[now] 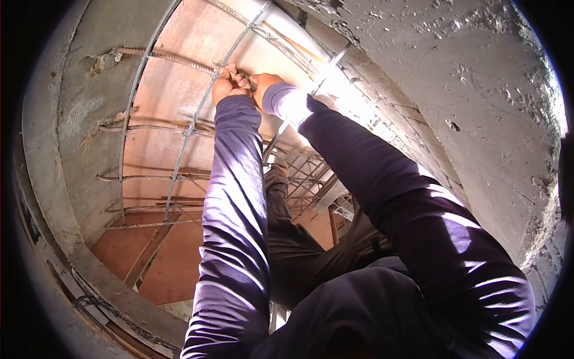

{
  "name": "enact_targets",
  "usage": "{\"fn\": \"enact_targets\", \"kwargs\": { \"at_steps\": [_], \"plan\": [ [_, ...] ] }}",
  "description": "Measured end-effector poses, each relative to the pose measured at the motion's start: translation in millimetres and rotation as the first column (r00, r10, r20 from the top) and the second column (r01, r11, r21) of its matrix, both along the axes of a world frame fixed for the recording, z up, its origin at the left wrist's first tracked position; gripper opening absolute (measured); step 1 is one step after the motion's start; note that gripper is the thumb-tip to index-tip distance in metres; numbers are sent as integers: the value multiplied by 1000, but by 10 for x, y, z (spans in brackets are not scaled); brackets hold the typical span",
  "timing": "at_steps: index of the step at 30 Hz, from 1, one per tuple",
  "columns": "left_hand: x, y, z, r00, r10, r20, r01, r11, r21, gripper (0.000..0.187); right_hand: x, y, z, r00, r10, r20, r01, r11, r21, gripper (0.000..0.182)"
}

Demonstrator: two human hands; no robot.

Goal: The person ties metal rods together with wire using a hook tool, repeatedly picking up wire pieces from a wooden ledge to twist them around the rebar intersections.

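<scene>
Both of my hands are raised together at a crossing of steel bars against a reddish panel. My left hand (229, 85) is closed, its fingers curled near the crossing of a ribbed bar (185, 61) and a long thin bar (201, 107). Close against it on the right, my right hand (265, 86) is closed around a small dark object that I cannot make out, which shows between the two hands. Whether my left fingers hold anything is hidden.
A rough concrete wall (454, 119) slants along the right, and another concrete face (84, 113) curves along the left. More bars cross the reddish panel (173, 96). Below, between my arms, are my dark-clothed legs and a lattice of bars (308, 173).
</scene>
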State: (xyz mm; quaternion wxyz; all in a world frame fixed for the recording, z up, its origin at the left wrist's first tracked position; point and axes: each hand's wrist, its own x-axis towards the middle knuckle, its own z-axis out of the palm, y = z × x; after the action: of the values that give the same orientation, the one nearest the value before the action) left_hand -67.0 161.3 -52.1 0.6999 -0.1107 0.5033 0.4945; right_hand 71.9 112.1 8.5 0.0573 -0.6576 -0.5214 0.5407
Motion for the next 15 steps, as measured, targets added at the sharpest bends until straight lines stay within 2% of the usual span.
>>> {"fn": "enact_targets", "kwargs": {
  "at_steps": [2,3,4,5,6,8,12,15],
  "plan": [
    [50,25,38,988,-26,-151,23,999,-22,26,-4,-11,5,1000,-21,6,21,1000,10,49],
    [60,29,38,988,-29,-154,26,999,-23,26,-6,-21,12,999,-42,12,42,999,18,49],
    [66,36,41,963,-19,-270,9,999,-37,23,-3,-18,21,999,-45,8,44,999,18,49],
    [70,40,32,924,-10,-383,-9,999,-50,20,9,-10,51,1000,-27,8,27,1000,-2,56],
    [143,32,189,923,-12,-385,-8,999,-50,20,19,-6,54,1000,-9,7,9,1000,-22,62],
    [257,23,437,805,14,-593,-62,996,-62,16,22,-10,55,1000,-22,-2,22,999,-27,63],
    [273,83,422,782,81,-618,-109,994,-8,16,44,-8,86,1000,-22,-5,22,998,-51,64],
    [256,93,419,811,99,-577,-125,992,-5,16,56,6,87,1000,21,7,-20,999,-36,62]
  ]
}}
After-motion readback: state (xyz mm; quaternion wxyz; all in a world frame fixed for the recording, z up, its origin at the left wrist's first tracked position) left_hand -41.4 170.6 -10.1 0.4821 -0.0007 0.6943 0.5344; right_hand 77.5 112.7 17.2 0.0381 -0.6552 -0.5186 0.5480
